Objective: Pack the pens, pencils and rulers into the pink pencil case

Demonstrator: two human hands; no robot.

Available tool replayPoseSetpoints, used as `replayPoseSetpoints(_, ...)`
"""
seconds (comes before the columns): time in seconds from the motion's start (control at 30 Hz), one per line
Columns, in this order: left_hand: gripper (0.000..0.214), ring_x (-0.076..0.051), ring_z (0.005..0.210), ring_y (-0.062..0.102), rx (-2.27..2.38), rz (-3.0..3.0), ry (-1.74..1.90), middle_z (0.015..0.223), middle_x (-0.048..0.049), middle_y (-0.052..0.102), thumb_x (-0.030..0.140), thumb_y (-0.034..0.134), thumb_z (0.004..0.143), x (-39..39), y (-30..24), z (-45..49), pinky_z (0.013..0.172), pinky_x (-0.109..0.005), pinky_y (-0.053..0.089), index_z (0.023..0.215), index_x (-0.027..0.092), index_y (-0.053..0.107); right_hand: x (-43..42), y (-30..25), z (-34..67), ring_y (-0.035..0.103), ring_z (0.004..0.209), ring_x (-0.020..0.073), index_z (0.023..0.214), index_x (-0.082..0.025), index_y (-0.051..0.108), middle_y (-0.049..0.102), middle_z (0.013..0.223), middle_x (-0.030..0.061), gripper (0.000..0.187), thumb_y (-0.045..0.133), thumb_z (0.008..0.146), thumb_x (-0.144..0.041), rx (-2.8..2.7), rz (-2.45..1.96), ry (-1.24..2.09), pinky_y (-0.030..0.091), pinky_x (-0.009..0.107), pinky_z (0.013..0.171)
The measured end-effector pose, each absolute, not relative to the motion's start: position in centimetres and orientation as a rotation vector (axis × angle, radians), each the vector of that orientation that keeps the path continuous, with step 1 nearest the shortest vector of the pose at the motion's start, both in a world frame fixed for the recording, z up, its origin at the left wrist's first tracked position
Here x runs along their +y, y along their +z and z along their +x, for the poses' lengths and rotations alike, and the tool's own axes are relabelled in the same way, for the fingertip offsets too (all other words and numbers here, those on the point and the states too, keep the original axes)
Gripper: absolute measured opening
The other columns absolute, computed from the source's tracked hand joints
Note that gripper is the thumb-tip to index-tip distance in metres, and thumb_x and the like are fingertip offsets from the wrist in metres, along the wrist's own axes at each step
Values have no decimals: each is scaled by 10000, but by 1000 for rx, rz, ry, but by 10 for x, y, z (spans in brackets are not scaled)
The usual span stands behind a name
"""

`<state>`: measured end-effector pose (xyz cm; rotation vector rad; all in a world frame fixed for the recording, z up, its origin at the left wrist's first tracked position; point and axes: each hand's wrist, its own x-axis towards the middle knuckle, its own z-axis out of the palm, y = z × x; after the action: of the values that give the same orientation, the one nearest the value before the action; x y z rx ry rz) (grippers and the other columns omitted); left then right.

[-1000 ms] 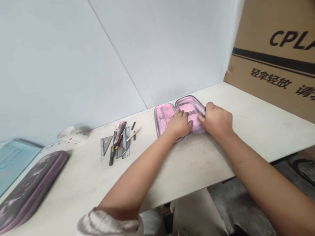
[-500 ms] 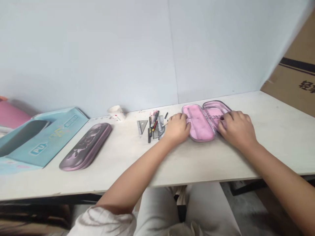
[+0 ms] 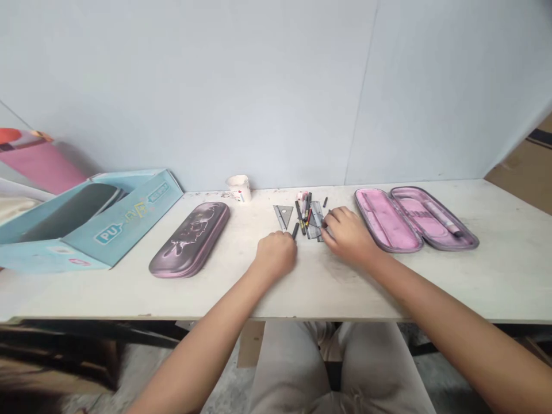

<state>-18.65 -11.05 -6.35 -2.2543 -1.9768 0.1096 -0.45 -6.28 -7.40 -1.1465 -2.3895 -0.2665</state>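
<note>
A small heap of pens, rulers and a clear set square (image 3: 307, 215) lies mid-table. My left hand (image 3: 276, 256) rests curled on the table at the heap's near-left edge, by a black pen (image 3: 295, 230); I cannot see anything in it. My right hand (image 3: 347, 236) reaches the heap's right side, fingertips bent onto a ruler there. To the right an open pink pencil case (image 3: 414, 219) lies flat, with a pen (image 3: 442, 217) in its right half.
A closed dark purple pencil case (image 3: 190, 238) lies left of the heap. A light blue box (image 3: 92, 221) stands at far left, a small white cup (image 3: 239, 188) by the wall, a cardboard box (image 3: 524, 172) at far right. The white table's (image 3: 345, 293) front edge is near my knees.
Both hands left the open pink case and moved left to the heap of stationery. My view swung left, so the blue box and purple case now show fully.
</note>
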Motion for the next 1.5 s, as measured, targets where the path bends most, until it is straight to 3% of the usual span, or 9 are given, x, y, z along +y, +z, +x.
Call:
replayPoseSetpoints(0.13, 379, -284, 821, 619, -2036, -2179, -114, 845, -160, 622, 301, 250, 906, -124, -44, -188, 663, -374, 461, 906, 103, 573, -73, -75, -8, 471, 945, 244, 848, -146, 600, 598, 896, 116, 236, 408, 867, -282, -2333, -1086, -117, 357, 360, 829)
replayPoseSetpoints(0.37, 385, -155, 735, 588, -2008, -2721, -962, 735, -43, 601, 344, 206, 925, -101, -29, -121, 699, -272, 448, 767, 173, 512, -69, -62, 25, 547, 846, 179, 798, -189, 571, 624, 838, 51, 254, 399, 874, -360, -1882, -1052, 484, 411, 313, 770)
replayPoseSetpoints(0.53, 356, -155, 756, 581, -1782, -2992, -1038, 762, -50, 610, 326, 238, 916, -58, -39, -38, 728, -283, 452, 823, 155, 537, -55, -57, 99, 574, 731, 155, 761, -184, 552, 629, 762, 22, 237, 464, 818, -397, -1595, -1109, 667, 433, 281, 691)
replayPoseSetpoints(0.67, 321, -212, 985, 548, -1544, -3041, -722, 1016, -118, 609, 272, 290, 894, -32, -49, 27, 875, -345, 411, 1004, 122, 551, -40, -60, 163, 548, 813, 206, 759, -181, 559, 623, 809, 65, 181, 491, 787, -346, -1621, -1388, 237, 414, 332, 753)
replayPoseSetpoints(0.83, 414, -290, 1154, 437, -1461, -2866, -358, 1238, -137, 501, 303, 335, 875, -14, -63, 76, 952, -467, 332, 1244, 143, 431, -20, -74, 211, 462, 935, 305, 837, -113, 613, 594, 896, 180, 257, 463, 802, -319, -1812, -1777, -340, 363, 407, 774)
replayPoseSetpoints(0.97, 402, -306, 1162, 421, -1458, -2798, -182, 1248, -150, 490, 309, 363, 860, -7, -71, 89, 958, -484, 313, 1208, 131, 459, -15, -87, 221, 437, 936, 311, 907, -80, 628, 577, 932, 204, 314, 469, 805, -331, -1952, -1881, -425, 346, 404, 740)
replayPoseSetpoints(1.17, 405, -265, 1160, 435, -1444, -2796, -277, 1225, -125, 507, 341, 347, 877, -8, -72, 77, 989, -445, 300, 1216, 148, 459, -20, -85, 222, 431, 945, 325, 923, -63, 644, 563, 945, 218, 387, 435, 827, -374, -2021, -1862, -467, 340, 410, 732)
replayPoseSetpoints(1.5, 379, -258, 1125, 477, -1695, -2594, -403, 1210, -112, 515, 325, 357, 877, -27, -55, -29, 946, -413, 365, 1204, 177, 479, -26, -72, 161, 459, 932, 300, 904, -95, 661, 582, 920, 182, 344, 398, 842, -308, -2180, -1689, -461, 360, 384, 755)
